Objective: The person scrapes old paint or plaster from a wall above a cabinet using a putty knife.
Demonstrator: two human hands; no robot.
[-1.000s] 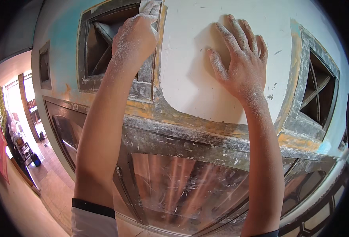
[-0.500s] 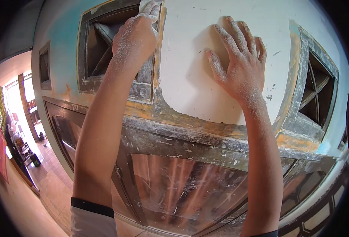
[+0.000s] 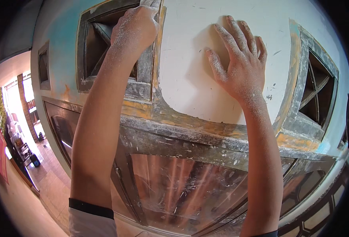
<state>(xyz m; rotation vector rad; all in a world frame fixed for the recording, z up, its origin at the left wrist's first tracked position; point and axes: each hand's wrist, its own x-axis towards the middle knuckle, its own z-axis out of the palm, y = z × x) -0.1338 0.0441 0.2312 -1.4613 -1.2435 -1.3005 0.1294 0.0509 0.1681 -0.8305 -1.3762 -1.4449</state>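
My left hand (image 3: 135,29), dusted white, is closed on a folded pale sheet (image 3: 150,4) that looks like sandpaper. It presses the sheet to the right side of a worn wooden vent frame (image 3: 146,65), near the top of the view. Part of the sheet is hidden by my fingers. My right hand (image 3: 240,63) lies open against the white wall panel (image 3: 182,59), fingers spread, holding nothing. White powder covers its fingers and wrist too.
A second vent frame (image 3: 320,91) with crossed bars is set to the right. Below runs a scuffed wooden ledge (image 3: 182,134) over glazed panels (image 3: 190,189). At far left, a tiled floor (image 3: 50,173) leads to a bright doorway (image 3: 14,98).
My left hand has shifted slightly upward along the frame's edge, still gripping the sheet, and its forearm has moved a little left. The right hand stays in place on the panel.
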